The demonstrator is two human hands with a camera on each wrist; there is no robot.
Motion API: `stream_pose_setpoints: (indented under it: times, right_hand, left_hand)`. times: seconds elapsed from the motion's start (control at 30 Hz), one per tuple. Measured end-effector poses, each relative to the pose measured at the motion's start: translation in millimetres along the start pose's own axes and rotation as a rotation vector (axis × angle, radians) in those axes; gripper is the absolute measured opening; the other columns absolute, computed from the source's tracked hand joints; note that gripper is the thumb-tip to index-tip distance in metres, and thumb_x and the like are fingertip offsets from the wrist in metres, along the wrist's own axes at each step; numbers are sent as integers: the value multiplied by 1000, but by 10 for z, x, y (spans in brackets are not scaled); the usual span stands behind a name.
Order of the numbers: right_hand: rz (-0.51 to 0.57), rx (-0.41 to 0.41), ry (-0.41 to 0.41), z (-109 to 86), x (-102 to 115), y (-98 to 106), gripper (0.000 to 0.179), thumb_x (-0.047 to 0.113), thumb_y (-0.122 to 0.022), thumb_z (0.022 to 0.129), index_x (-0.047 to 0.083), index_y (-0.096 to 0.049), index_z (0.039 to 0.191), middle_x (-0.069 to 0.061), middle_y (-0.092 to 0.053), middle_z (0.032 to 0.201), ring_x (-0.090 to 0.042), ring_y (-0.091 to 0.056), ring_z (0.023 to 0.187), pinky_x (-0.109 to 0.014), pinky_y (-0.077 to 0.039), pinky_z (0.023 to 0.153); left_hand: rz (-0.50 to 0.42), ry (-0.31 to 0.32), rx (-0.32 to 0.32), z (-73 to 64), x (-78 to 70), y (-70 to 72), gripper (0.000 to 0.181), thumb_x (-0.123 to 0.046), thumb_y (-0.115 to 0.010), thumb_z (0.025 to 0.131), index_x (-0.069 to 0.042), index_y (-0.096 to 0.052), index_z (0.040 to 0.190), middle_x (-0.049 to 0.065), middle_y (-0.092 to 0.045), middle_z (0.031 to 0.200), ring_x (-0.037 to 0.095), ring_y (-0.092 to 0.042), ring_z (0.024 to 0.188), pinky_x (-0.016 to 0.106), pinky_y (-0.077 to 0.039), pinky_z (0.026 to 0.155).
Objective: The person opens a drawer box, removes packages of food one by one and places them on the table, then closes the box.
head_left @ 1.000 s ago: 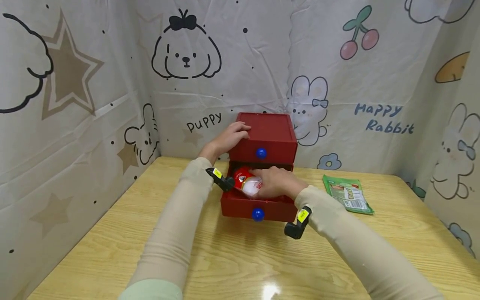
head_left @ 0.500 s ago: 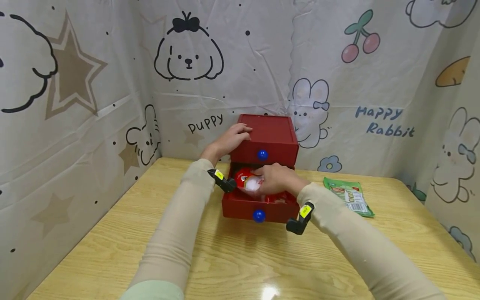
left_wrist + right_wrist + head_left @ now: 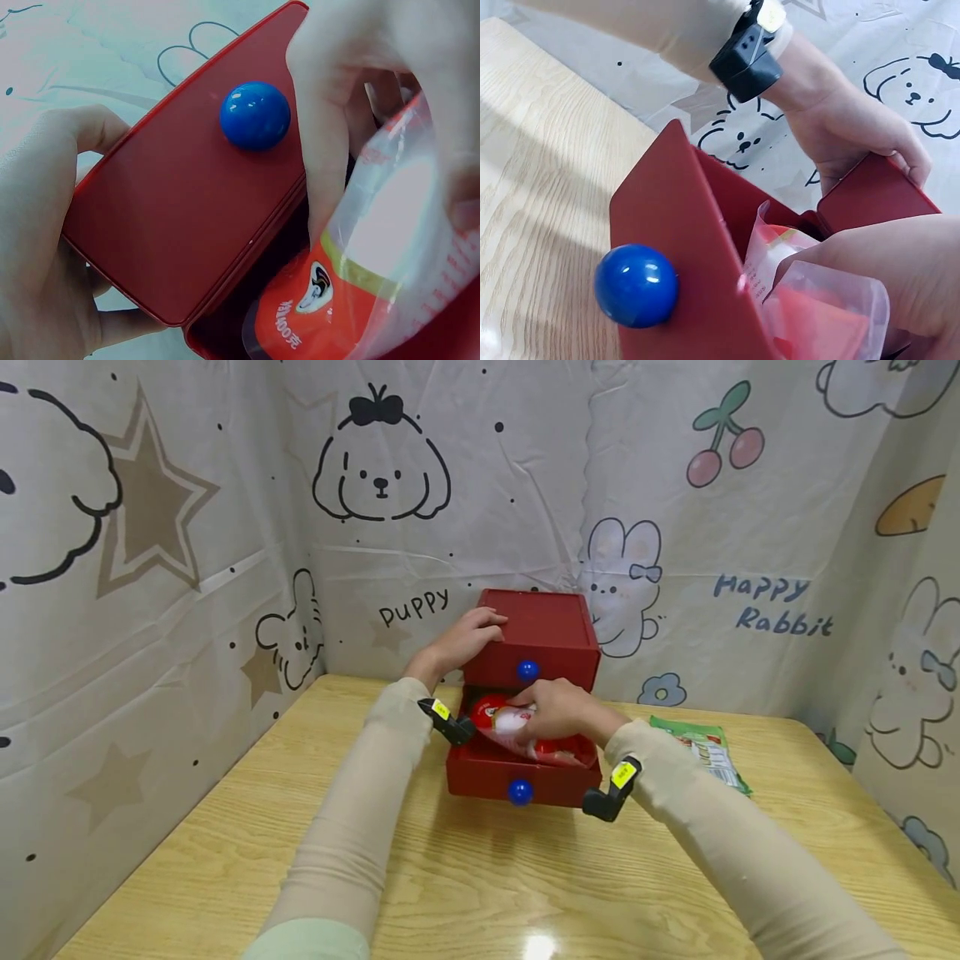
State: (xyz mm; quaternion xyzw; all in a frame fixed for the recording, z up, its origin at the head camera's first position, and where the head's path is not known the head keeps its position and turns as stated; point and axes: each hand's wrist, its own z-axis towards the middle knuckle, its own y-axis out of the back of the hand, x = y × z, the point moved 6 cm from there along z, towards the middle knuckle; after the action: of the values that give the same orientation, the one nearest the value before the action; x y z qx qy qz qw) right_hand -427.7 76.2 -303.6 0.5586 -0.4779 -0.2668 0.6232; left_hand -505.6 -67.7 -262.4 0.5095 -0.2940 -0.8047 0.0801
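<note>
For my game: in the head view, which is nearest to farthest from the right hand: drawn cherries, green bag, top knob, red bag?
1. Red bag: held, left
2. Top knob: above, left
3. Green bag: right
4. Drawn cherries: upper right

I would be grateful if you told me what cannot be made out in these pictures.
- Head view: much of the inside of the lower drawer, hidden by the red-and-white bag and right hand.
- Head view: the green packet's lower left part, behind the right sleeve; its fine print is too small.
- Left wrist view: part of the left hand, cut off by the left edge.
</note>
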Motion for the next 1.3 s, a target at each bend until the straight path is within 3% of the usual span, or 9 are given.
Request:
stream_pose_setpoints:
  times: [0.37,0.97,1.3]
  right_hand:
    - [68,34,-9,-82,52,149,60,33,-82,83,16,-68,139,-10,-65,128,-28,-57,110,-40,-52,88]
    - [-36,106,43,-266,215,233,61,33,-83,80,17,-70,138,-9,-65,123,-28,-55,110,-41,-51,88]
    - [-69,145,55,-377,182,331,61,34,-84,78,21,-71,136,-7,-64,125,-28,-53,112,-42,-50,90]
  left_hand:
    - [8,17,1,10,17,-1,45,-17,-51,101,1,-60,141,13,-37,160,26,-30,147,38,-26,119]
    - [18,24,-1,-6,4,-3,46,-18,-51,101,0,-60,142,13,-37,160,27,-31,146,39,-26,119]
    - [27,13,-3,-14,-3,-4,45,-18,-52,101,0,-60,142,15,-35,161,27,-29,149,38,-24,120]
